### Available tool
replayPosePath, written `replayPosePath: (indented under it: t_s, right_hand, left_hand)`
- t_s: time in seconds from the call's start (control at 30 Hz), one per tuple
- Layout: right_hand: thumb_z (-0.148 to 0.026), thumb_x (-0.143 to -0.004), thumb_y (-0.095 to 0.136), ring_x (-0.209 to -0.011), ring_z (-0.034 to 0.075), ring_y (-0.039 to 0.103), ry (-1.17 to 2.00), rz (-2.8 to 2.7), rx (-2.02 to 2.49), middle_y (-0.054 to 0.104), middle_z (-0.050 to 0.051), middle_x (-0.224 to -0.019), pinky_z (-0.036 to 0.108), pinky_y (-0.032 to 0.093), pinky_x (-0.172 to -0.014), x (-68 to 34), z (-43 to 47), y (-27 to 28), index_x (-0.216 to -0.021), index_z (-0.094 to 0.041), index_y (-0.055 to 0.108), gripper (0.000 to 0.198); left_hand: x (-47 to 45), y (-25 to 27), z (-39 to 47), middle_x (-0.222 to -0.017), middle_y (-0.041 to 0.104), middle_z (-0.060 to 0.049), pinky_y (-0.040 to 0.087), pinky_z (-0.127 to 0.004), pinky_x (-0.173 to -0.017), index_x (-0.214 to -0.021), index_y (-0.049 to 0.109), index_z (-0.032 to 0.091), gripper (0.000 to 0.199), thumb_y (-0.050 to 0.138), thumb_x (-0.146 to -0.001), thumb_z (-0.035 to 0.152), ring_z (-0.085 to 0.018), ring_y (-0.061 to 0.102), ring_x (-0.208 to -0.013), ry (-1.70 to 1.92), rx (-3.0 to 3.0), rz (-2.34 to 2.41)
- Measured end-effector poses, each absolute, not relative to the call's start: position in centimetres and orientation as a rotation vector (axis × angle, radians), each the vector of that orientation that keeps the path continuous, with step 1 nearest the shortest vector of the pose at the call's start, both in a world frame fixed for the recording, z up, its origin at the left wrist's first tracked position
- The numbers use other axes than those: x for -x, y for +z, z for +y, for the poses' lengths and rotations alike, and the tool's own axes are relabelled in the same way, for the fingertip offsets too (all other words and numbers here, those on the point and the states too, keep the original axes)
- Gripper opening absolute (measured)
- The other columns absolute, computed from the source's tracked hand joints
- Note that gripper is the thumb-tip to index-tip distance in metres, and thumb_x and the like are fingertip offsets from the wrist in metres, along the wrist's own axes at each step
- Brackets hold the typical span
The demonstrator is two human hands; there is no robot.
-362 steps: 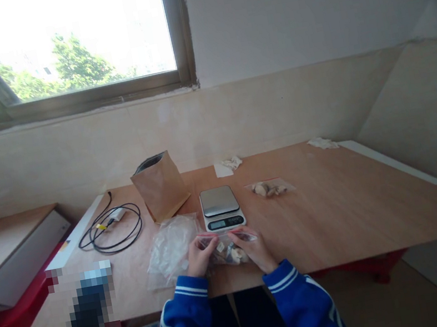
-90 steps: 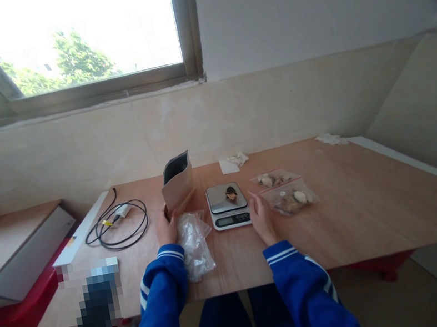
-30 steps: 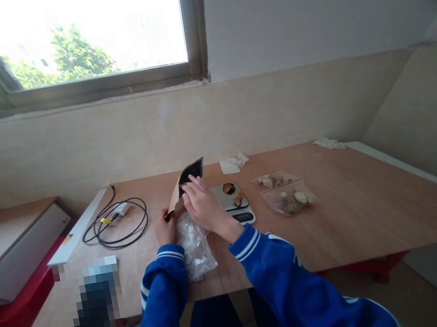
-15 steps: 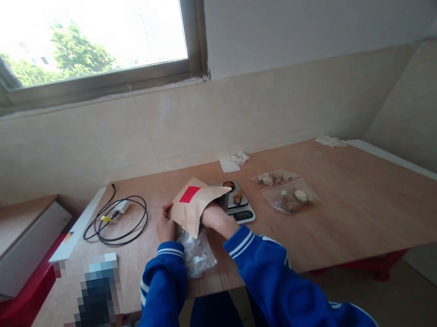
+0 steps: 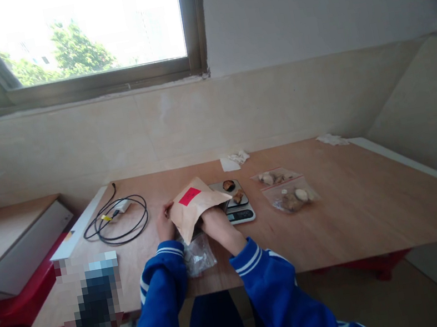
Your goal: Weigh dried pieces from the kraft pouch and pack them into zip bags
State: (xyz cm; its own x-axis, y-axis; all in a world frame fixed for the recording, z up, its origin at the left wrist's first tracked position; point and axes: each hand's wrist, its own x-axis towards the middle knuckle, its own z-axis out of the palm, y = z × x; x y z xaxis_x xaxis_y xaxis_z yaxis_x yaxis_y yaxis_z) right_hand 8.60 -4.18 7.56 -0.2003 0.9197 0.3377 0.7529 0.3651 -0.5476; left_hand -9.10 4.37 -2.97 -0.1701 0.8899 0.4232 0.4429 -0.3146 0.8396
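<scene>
Brown paper bag [image 5: 204,205]: matte, creased, tilted, flat red label [image 5: 189,196] on upper face, mouth toward 5 o'clock. At its 3 o'clock, boxy white scale [image 5: 252,215], smooth metal plate bearing two brown, irregular dried pieces [image 5: 238,197]. At scale's 3 o'clock, clear zip bag [image 5: 292,199] with lumpy contents. At paper bag's 6 o'clock, crinkled glossy plastic [image 5: 199,258]. Left hand [image 5: 165,225] clamped on paper bag's edge at 8 o'clock. Right hand [image 5: 215,222] reaches into mouth, wrist toward 5 o'clock; fingers hidden, grip cannot be told.
</scene>
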Motion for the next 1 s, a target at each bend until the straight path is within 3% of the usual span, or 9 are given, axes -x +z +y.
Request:
replayPosePath:
  t_s: [0.23, 0.4, 0.6, 1.0]
  right_hand:
    - [-0.016, -0.083, 0.059, -0.111, 0.03, 0.054, 0.073, -2.132, 1.507, 0.064, 0.013, -0.112, 0.046, 0.036, -0.1, -10.4, -6.8, 9.2, -0.105, -0.016, 0.066, 0.024]
    - [-0.007, -0.083, 0.053, -0.105, 0.025, 0.057, 0.132, -2.161, 1.329, 0.061, 0.01, -0.114, 0.037, 0.046, -0.091, -11.4, -7.3, 9.3, -0.113, -0.022, 0.062, 0.035]
    - [-0.003, -0.082, 0.05, -0.11, 0.023, 0.055, 0.172, -2.193, 1.077, 0.06, 0.006, -0.115, 0.038, 0.047, -0.095, -13.0, -7.3, 8.3, -0.116, -0.027, 0.062, 0.043]
    - [-0.018, -0.092, 0.048, -0.113, 0.018, 0.056, 0.286, -1.81, 0.884, 0.059, 0.004, -0.119, 0.034, 0.046, -0.1, -14.2, -7.4, 7.4, -0.108, -0.031, 0.067, 0.028]
  left_hand:
    - [8.9, -2.5, 4.0, -0.101, 0.07, -0.006, 0.047, -0.037, -0.087, -0.103, 0.066, 0.019, 0.031, 0.059, -0.073, 0.027, -0.024, 0.063, -0.097, 1.434, -1.689, 1.529]
    - [8.6, -1.9, 3.6, -0.102, 0.07, -0.007, 0.048, -0.037, -0.087, -0.104, 0.065, 0.018, 0.035, 0.063, -0.07, 0.027, -0.024, 0.063, -0.096, 1.42, -1.689, 1.528]
    - [8.3, -1.4, 3.2, -0.099, 0.071, -0.007, 0.048, -0.039, -0.086, -0.104, 0.065, 0.017, 0.037, 0.065, -0.069, 0.027, -0.026, 0.063, -0.095, 1.398, -1.656, 1.55]
    - [8.1, -1.2, 3.0, -0.098, 0.071, -0.006, 0.048, -0.043, -0.088, -0.103, 0.066, 0.018, 0.032, 0.063, -0.071, 0.023, -0.029, 0.062, -0.098, 1.393, -1.612, 1.575]
